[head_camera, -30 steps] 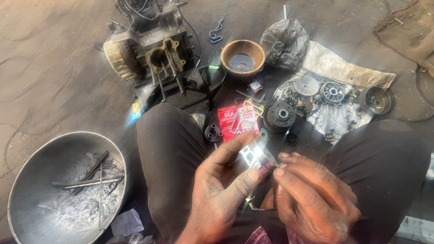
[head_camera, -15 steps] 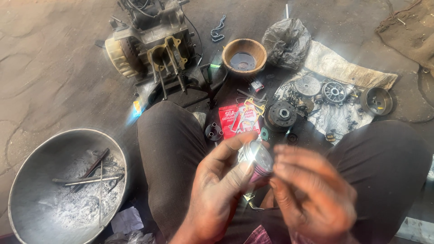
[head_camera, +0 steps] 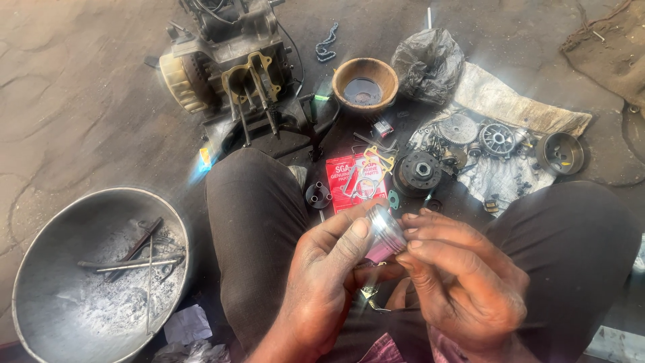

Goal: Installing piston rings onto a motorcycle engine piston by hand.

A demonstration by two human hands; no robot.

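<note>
Both hands meet over the person's lap, near the middle of the scene, around a small shiny metal cylinder (head_camera: 383,232). The left hand (head_camera: 322,282) has its fingers (head_camera: 346,238) curled about the cylinder from the left, thumb pressed on its side. The right hand (head_camera: 463,282) closes on it from the right, fingertips (head_camera: 411,232) touching its rim and lower edge. The cylinder is tilted, its bright flat top facing up and to the left.

Just beyond the hands, on the floor between the knees, lies a red packet (head_camera: 349,178) with thin gaskets on it. To its right sits a round black part (head_camera: 420,171), and farther right gears (head_camera: 458,128) and other metal parts rest on a dirty cloth (head_camera: 510,101). A wooden bowl (head_camera: 365,82) of dark liquid stands at the far middle, with a crumpled black bag (head_camera: 428,60) beside it on the right. An engine block (head_camera: 228,74) stands at the far left. A large metal basin (head_camera: 40,282) with rods and grey ash in it lies at the near left.
</note>
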